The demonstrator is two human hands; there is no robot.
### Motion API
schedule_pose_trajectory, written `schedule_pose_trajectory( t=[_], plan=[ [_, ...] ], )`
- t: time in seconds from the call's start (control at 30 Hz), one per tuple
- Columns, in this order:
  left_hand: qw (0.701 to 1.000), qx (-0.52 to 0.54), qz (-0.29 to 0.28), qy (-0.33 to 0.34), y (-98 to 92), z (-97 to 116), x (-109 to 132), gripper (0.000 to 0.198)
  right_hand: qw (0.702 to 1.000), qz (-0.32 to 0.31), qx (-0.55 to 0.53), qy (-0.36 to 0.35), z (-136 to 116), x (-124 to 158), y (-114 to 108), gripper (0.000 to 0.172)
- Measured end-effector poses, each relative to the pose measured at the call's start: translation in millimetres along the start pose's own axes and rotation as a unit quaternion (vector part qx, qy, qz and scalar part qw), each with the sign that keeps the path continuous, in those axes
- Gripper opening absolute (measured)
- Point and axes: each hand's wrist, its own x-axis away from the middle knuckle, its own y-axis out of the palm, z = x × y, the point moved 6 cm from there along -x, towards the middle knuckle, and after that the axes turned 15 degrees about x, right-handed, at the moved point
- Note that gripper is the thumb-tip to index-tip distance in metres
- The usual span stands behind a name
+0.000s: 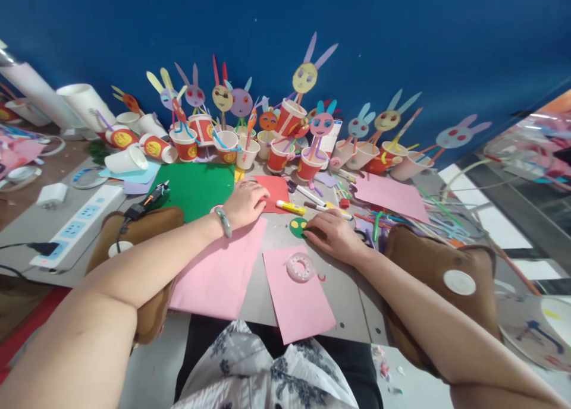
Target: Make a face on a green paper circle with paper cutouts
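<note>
- Your left hand (245, 204) lies palm down, fingers loosely curled, by the red paper sheet (280, 190); whether it grips anything, I cannot tell.
- The round green paper disc with two yellow ovals (298, 228) sits between your hands, on the grey tabletop (277, 235), near the ring-shaped translucent tape roll (289, 270).
- Your right hand (333, 235) has fingertips at the disc's right edge; whether they pinch it, I cannot tell.
</note>
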Motion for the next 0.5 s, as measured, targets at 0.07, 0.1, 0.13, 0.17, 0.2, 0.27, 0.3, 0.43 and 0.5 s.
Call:
schedule_pose_trajectory(
  t=[0.07,0.1,0.13,0.17,0.2,0.27,0.3,0.43,0.5],
  plan=[
    [1.0,-0.005,0.005,-0.029,-2.5,-6.2,-0.9,0.018,1.0,0.013,0.001,-0.015,-1.6,0.4,-0.4,0.012],
    [0.999,-0.008,0.009,-0.041,-5.0,-9.0,-1.5,0.018,1.0,0.019,0.005,-0.021,-2.3,0.5,-0.7,0.011],
    [0.999,-0.01,0.015,-0.051,-8.0,-11.5,-2.2,0.019,0.999,0.024,0.008,-0.026,-3.0,0.5,-1.0,0.01],
    [0.998,-0.013,0.022,-0.058,-11.4,-13.8,-3.0,0.019,0.999,0.028,0.011,-0.031,-3.6,0.4,-1.3,0.01],
    [0.997,-0.015,0.029,-0.064,-14.7,-15.7,-3.8,0.02,0.999,0.031,0.014,-0.036,-4.0,0.2,-1.5,0.009],
    [0.997,-0.018,0.038,-0.07,-19.4,-18.5,-5.2,0.02,0.998,0.034,0.014,-0.042,-4.6,-0.2,-1.8,0.009],
    [0.997,-0.019,0.039,-0.069,-20.3,-19.2,-5.7,0.02,0.998,0.035,0.013,-0.045,-4.7,-0.4,-1.9,0.008],
    [0.999,-0.016,0.016,-0.046,-15.1,-15.6,-5.9,0.014,0.997,0.047,0.015,-0.054,-5.7,-0.4,-3.0,0.007],
    [0.999,-0.017,0.002,-0.036,-11.3,-12.4,-5.4,0.011,0.996,0.057,0.02,-0.062,-7.1,0.0,-3.9,0.008]
  ],
)
